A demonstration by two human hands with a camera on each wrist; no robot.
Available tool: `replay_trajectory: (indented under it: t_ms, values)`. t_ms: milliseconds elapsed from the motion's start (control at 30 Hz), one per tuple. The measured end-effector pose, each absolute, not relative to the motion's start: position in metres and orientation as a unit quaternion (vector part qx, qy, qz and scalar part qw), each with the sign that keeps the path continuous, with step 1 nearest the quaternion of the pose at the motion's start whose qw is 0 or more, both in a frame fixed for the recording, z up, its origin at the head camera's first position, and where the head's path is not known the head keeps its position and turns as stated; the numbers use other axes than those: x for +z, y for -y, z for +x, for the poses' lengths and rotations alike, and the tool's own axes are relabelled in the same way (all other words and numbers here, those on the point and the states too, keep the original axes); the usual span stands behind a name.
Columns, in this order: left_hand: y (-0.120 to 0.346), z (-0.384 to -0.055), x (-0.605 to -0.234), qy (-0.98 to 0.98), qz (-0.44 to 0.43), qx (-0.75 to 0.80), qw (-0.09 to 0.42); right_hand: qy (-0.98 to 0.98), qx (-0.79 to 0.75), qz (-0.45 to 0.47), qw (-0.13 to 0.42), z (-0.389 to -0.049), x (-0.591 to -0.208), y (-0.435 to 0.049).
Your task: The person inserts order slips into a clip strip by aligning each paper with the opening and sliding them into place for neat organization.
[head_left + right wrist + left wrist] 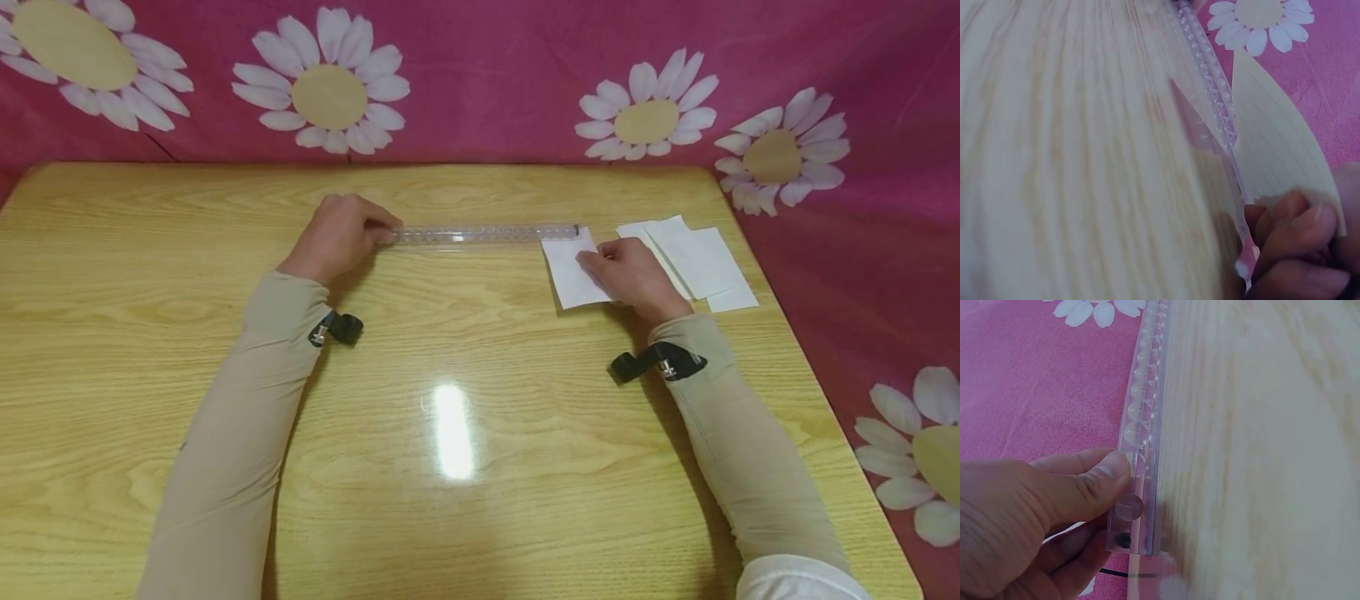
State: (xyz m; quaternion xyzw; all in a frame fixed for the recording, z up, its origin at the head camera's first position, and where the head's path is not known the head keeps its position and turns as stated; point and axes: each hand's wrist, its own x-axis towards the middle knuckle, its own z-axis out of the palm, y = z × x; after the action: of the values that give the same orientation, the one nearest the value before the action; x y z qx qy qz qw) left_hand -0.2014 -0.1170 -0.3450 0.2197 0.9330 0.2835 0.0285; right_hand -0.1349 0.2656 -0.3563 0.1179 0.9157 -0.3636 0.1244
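Note:
A long clear plastic tube lies left to right near the back of the table, with a row of clear round balls inside it. My left hand pinches its left end between thumb and fingers; one ball sits apart from the row there. Over at the right end of the tube, my right hand grips a small sheet of paper by its right side. Faint lines show on the paper's face in the right wrist view, and its far edge overlaps the tube's dark-tipped end in the head view.
Several more paper sheets lie overlapping at the table's back right, beyond my right hand. The wooden table meets a pink flowered cloth behind and on the right. Black camera straps sit on both wrists.

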Motion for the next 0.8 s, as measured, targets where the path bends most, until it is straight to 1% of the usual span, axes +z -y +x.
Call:
replay_trajectory:
  t_ms: [533, 800]
  values:
    - [0.1181, -0.2007, -0.3441, -0.933, 0.212, 0.29, 0.022, -0.91, -0.373, 0.117, 0.135, -0.1345, -0.3552, -0.261]
    - [0.1185, -0.2014, -0.3447, -0.933, 0.209, 0.291, 0.028, -0.912, -0.369, 0.117, 0.136, -0.1339, -0.3554, -0.2584]
